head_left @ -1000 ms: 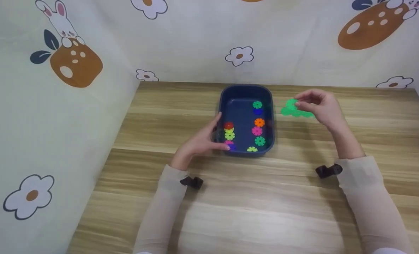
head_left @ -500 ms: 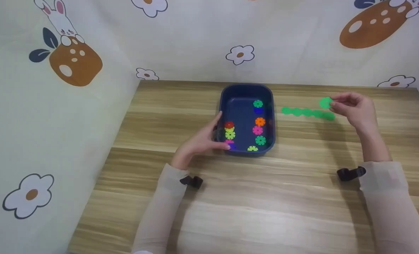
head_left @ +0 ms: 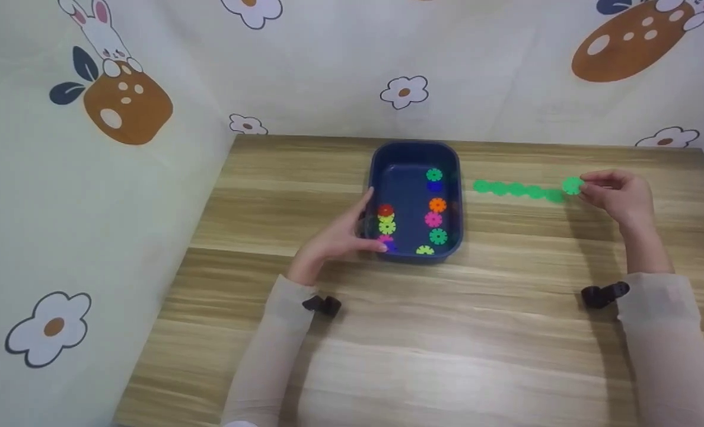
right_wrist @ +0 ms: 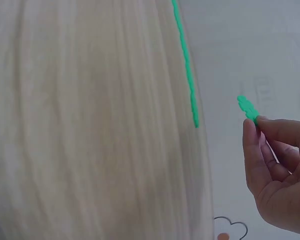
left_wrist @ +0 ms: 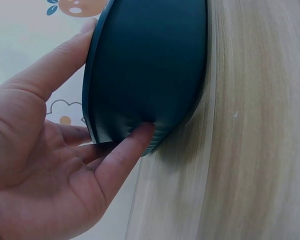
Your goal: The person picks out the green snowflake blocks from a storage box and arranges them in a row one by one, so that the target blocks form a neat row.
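My right hand (head_left: pixel 624 198) pinches a green snowflake disc (head_left: pixel 572 185) by its edge between thumb and fingers. The disc is above the right end of a row of green snowflake discs (head_left: pixel 516 189) on the table. In the right wrist view, the pinched disc (right_wrist: pixel 247 107) is seen at a slant, apart from the row (right_wrist: pixel 188 70). My left hand (head_left: pixel 337 237) holds the near left corner of a dark blue plastic box (head_left: pixel 408 198). The left wrist view shows my left hand (left_wrist: pixel 55 145) gripping the rim and wall of the box (left_wrist: pixel 145 65).
Inside the box lie loose discs, including an orange disc (head_left: pixel 437 205), a pink disc (head_left: pixel 433 219) and a red disc (head_left: pixel 385 210). A patterned cloth (head_left: pixel 316 71) rises behind and left of the wooden table (head_left: pixel 446 338).
My right hand has carried the green disc rightward from above the row's left part to its right end, lowering it slightly. My left hand keeps its place on the box.
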Motion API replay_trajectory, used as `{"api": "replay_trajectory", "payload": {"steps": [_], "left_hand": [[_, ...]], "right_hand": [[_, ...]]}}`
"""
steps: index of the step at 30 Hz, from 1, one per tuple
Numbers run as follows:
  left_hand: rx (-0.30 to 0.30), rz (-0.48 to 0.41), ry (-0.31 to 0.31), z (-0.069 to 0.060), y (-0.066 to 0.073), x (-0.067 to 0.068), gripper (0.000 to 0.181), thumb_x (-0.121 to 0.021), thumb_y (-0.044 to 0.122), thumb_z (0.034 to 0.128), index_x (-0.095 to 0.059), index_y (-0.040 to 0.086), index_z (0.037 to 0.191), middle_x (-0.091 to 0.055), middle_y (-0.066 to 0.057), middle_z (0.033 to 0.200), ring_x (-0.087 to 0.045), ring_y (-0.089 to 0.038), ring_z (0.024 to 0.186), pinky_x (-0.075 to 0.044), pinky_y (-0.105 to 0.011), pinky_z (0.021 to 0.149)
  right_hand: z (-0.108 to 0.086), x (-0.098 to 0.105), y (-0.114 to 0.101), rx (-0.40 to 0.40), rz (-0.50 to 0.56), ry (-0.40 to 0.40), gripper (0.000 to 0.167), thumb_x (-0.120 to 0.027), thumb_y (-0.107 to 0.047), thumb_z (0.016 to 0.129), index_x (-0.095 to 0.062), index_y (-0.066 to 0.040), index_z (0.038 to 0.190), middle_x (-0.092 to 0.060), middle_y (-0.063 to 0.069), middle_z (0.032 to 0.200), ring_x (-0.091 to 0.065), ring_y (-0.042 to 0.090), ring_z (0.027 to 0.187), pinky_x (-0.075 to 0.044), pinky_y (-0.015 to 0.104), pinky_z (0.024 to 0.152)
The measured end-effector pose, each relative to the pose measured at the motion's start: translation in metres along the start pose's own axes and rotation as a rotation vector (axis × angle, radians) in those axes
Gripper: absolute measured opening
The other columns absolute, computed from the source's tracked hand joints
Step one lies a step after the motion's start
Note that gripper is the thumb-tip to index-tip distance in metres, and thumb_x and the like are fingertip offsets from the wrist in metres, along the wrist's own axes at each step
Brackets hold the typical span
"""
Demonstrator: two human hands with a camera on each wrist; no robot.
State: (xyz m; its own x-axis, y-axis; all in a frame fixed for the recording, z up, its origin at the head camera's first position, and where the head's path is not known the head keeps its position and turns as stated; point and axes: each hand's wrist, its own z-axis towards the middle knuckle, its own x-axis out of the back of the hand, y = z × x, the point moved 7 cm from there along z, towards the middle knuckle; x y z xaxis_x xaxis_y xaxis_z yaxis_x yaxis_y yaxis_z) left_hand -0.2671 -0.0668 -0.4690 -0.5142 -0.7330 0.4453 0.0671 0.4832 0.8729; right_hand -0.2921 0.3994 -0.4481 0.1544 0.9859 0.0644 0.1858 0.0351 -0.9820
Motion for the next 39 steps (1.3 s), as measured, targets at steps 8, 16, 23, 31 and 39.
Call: {"api": "replay_trajectory", "payload": {"steps": [8, 16, 23, 31, 39], "left_hand": [[0.001, 0.008, 0.001, 0.0, 0.001, -0.001, 0.116, -0.085, 0.025, 0.0795, -0.004, 0.021, 0.162, -0.009, -0.008, 0.17, -0.016, -0.024, 0.155, -0.016, -0.044, 0.127], [0.009, -0.006, -0.006, -0.001, 0.002, -0.001, 0.116, -0.085, 0.024, 0.0794, -0.003, 0.022, 0.162, -0.012, -0.01, 0.169, -0.021, -0.025, 0.153, -0.019, -0.044, 0.127], [0.013, 0.008, 0.0, -0.001, 0.001, -0.001, 0.116, -0.085, 0.025, 0.0797, -0.004, 0.023, 0.162, -0.011, -0.01, 0.169, -0.018, -0.026, 0.154, -0.018, -0.045, 0.127], [0.021, 0.009, 0.005, -0.001, 0.0, -0.001, 0.116, -0.085, 0.025, 0.0796, -0.003, 0.025, 0.162, -0.009, -0.008, 0.17, -0.016, -0.025, 0.155, -0.017, -0.046, 0.127], [0.009, -0.002, 0.001, 0.0, 0.0, 0.0, 0.116, -0.085, 0.025, 0.0793, -0.004, 0.023, 0.162, -0.011, -0.009, 0.169, -0.017, -0.025, 0.155, -0.017, -0.045, 0.127]], "right_hand": [[0.009, 0.018, 0.022, -0.106, -0.28, 0.006, 0.032, -0.067, -0.004, 0.093, -0.072, -0.033, 0.079, -0.067, -0.024, 0.072, -0.064, -0.01, 0.07, -0.055, 0.01, 0.067], [0.01, 0.017, 0.028, -0.189, -0.14, -0.035, 0.037, -0.063, 0.006, 0.092, -0.075, -0.024, 0.075, -0.07, -0.016, 0.073, -0.068, -0.004, 0.07, -0.058, 0.014, 0.071], [0.013, 0.017, 0.029, -0.186, -0.221, -0.041, 0.039, -0.063, 0.004, 0.092, -0.075, -0.028, 0.074, -0.069, -0.018, 0.073, -0.068, -0.006, 0.07, -0.058, 0.015, 0.072], [0.015, 0.02, 0.029, -0.166, -0.284, -0.027, 0.033, -0.067, -0.002, 0.092, -0.075, -0.029, 0.075, -0.068, -0.02, 0.072, -0.067, -0.006, 0.07, -0.059, 0.016, 0.071], [0.012, 0.018, 0.022, -0.146, -0.309, -0.018, 0.028, -0.068, -0.009, 0.093, -0.073, -0.032, 0.078, -0.069, -0.021, 0.073, -0.068, -0.005, 0.069, -0.058, 0.015, 0.068]]}}
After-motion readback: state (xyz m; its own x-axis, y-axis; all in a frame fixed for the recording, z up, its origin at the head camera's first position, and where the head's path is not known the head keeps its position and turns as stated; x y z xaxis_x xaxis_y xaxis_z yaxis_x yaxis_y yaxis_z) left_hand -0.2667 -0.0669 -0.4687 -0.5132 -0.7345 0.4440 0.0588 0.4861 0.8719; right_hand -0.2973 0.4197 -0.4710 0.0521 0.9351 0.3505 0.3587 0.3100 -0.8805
